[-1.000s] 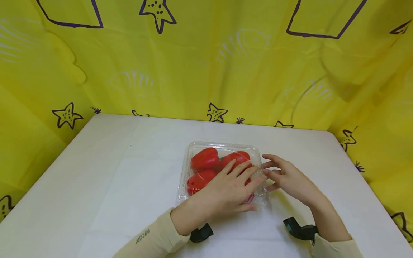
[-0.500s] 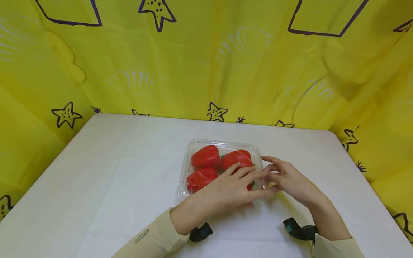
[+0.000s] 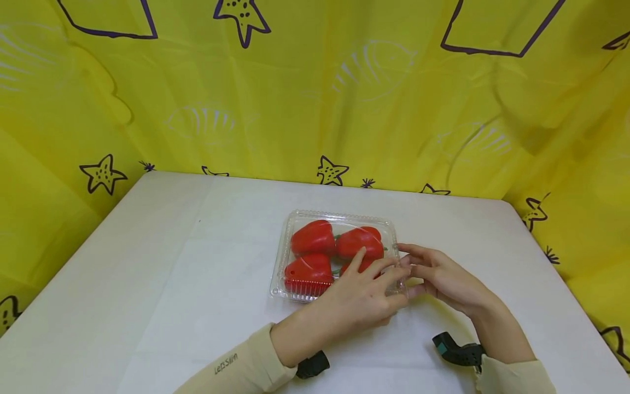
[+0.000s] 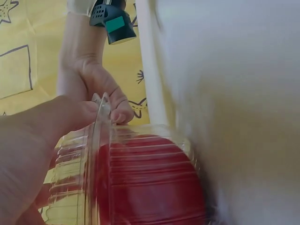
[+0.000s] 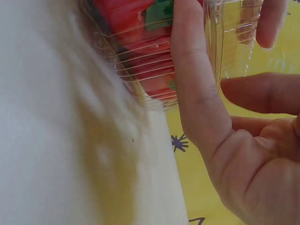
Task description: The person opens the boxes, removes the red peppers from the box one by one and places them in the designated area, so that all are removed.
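A clear plastic clamshell container lies on the white table with several red bell peppers inside, and its lid is down. My left hand reaches over the near right part of the lid with bent fingers. In the left wrist view its thumb presses the rim at a corner, while its fingers lie over the lid side. My right hand is at the container's right side. The right wrist view shows one of its digits along the ribbed side wall and another at the rim, pinching the edge.
The white table spreads around the container on all sides. A yellow patterned curtain hangs behind it and along both sides. Dark wrist cameras are strapped under the left cuff and the right cuff.
My left hand has drawn back from lying spread across the lid to the near right corner, its fingers now more bent. My right hand stays by the right edge, with small finger shifts.
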Action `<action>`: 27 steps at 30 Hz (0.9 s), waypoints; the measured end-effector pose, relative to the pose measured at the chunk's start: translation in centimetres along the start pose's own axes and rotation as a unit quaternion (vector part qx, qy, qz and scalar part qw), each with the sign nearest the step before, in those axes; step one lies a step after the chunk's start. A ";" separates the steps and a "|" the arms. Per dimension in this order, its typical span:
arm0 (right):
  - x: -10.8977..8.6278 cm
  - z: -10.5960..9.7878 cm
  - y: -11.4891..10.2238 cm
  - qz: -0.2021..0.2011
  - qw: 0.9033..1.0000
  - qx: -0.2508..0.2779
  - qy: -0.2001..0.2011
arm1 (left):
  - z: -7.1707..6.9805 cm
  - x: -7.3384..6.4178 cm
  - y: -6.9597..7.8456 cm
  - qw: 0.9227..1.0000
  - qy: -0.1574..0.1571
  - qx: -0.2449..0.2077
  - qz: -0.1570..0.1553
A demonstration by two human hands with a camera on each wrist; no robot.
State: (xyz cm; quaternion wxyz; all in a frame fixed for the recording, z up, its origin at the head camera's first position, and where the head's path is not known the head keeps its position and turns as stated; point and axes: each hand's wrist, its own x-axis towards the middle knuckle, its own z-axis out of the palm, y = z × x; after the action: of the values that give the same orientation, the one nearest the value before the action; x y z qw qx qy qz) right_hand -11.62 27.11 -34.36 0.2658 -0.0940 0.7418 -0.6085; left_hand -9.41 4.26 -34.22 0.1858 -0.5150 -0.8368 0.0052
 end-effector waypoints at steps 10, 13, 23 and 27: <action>-0.3 -0.9 1.1 -0.034 0.992 0.086 -0.091 | 0.1 0.1 0.3 0.998 -0.001 0.053 0.030; -0.3 -1.1 1.4 -0.046 0.986 0.111 -0.113 | 0.1 0.1 0.1 0.996 -0.012 0.070 0.048; 0.1 -0.9 2.4 -0.059 0.957 0.212 -0.191 | 0.5 -0.2 -0.6 0.997 0.009 0.065 0.046; 0.1 -0.8 2.5 -0.056 0.958 0.210 -0.189 | 0.6 -0.2 -0.6 0.994 0.006 0.092 0.051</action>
State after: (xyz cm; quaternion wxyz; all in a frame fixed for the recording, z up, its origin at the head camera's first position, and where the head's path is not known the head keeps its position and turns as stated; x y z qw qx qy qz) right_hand -11.68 28.38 -36.63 0.3804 -0.1905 0.5272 -0.7356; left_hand -9.99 3.93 -34.74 0.2369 -0.5380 -0.8041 0.0889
